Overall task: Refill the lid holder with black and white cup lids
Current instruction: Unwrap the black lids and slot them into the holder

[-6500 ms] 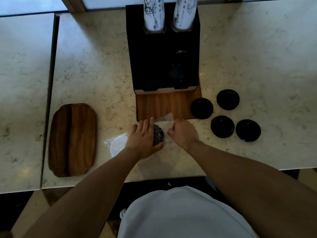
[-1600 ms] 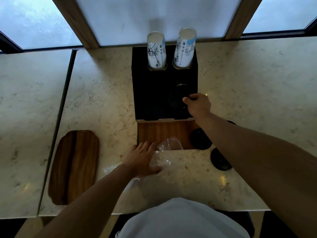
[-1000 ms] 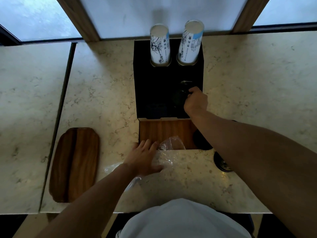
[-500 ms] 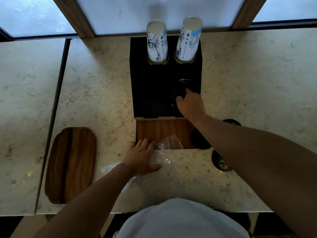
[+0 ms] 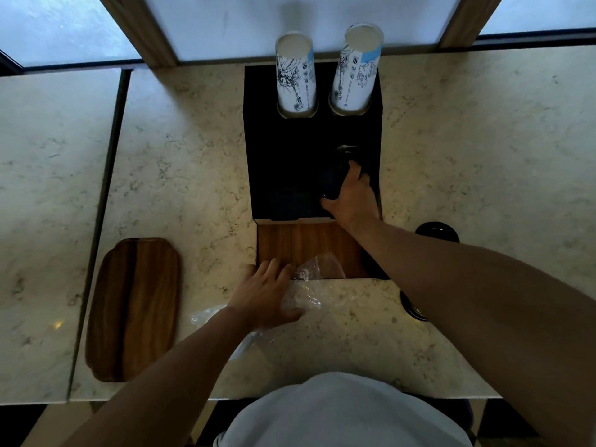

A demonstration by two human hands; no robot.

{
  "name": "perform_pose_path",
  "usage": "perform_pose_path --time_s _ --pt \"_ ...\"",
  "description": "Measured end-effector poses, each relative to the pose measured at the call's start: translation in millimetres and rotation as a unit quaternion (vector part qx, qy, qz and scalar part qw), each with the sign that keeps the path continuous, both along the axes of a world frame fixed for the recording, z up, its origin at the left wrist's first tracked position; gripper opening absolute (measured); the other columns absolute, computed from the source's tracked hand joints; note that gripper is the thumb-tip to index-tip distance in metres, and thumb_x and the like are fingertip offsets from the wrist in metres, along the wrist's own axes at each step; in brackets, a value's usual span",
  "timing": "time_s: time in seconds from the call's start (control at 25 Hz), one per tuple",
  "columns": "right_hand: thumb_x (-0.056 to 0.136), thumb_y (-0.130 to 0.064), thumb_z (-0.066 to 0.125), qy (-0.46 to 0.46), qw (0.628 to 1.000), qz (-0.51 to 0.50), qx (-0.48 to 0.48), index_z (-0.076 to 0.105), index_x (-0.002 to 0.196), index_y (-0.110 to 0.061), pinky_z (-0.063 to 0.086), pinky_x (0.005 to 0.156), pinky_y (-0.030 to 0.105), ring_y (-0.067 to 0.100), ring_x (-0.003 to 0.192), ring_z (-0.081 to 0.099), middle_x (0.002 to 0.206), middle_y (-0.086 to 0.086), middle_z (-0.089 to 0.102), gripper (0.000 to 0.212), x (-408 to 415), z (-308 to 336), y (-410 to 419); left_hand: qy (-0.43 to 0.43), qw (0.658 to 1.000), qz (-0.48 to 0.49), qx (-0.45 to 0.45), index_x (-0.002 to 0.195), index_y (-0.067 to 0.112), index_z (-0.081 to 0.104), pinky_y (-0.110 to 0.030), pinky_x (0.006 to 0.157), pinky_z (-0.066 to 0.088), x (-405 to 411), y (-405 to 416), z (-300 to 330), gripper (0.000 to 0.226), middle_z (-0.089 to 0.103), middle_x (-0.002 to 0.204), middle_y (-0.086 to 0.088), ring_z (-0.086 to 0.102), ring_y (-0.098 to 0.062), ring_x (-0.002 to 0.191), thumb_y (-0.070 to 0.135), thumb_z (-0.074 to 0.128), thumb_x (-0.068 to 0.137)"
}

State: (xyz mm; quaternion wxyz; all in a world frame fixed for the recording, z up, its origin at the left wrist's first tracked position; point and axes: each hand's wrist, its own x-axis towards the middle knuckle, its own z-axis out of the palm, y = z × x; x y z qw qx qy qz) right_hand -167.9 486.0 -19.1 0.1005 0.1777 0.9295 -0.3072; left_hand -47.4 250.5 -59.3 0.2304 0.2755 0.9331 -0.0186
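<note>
A: Head view: the right hand (image 5: pixel 353 201) curled round black lids (image 5: pixel 332 183) in the holder (image 5: pixel 290 162), at twelve o'clock.

B: They looked light and slippery; hold the rims. The left hand (image 5: pixel 264 296) lay flat on the bag (image 5: pixel 309 285).

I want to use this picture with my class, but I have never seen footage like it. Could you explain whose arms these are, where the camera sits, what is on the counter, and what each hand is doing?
There is no machine here. The camera is worn on a person's head, looking down at their own two bare arms.

On the marble counter stands a black lid holder with two stacks of paper cups at its far end. A wooden tray lies to the left. Loose black lids rest on the right, partly hidden by the arm.

The right hand reaches into the holder, around a dark stack that looks like lids; it is too dim to be sure. The left hand presses flat on a clear plastic bag.
</note>
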Motion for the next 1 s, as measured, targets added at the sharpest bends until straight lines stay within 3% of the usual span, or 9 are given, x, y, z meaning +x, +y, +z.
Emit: perform_pose_path --time_s 0.36,0.76,1.0 --pt "0.075 -0.033 0.084 0.005 0.997 0.041 0.062 0.013 0.156 -0.014 0.053 0.097 0.046 0.041 0.122 0.052 0.145 0.026 0.033 0.110 -2.9 -2.2 1.0 0.004 1.000 -0.002 0.002 0.156 0.019 0.030 -0.050 0.110 0.034 0.3 -1.0 -3.3 0.111 0.041 0.152 -0.011 0.041 -0.030 0.136 0.094 0.032 0.074" --pt "0.071 -0.024 0.086 -0.045 0.992 0.099 0.063 0.015 0.156 -0.015 0.053 0.095 0.046 0.041 0.125 0.050 0.148 0.024 0.033 0.111 -17.6 -3.1 10.3 0.003 1.000 0.001 -0.001 0.156 0.020 0.028 -0.050 0.112 0.032 -0.1 -1.5 -5.3 0.111 0.040 0.154 -0.011 0.040 -0.030 0.137 0.094 0.030 0.074" --pt "0.071 -0.020 0.087 -0.051 0.995 0.073 0.045 0.010 0.157 -0.009 0.052 0.099 0.045 0.038 0.129 0.050 0.150 0.023 0.033 0.116 -17.4 -0.9 8.0 0.001 1.000 0.005 0.003 0.157 0.020 0.026 -0.050 0.112 0.033 -0.3 -0.3 -5.2 0.112 0.039 0.154 -0.011 0.039 -0.029 0.137 0.094 0.031 0.073"
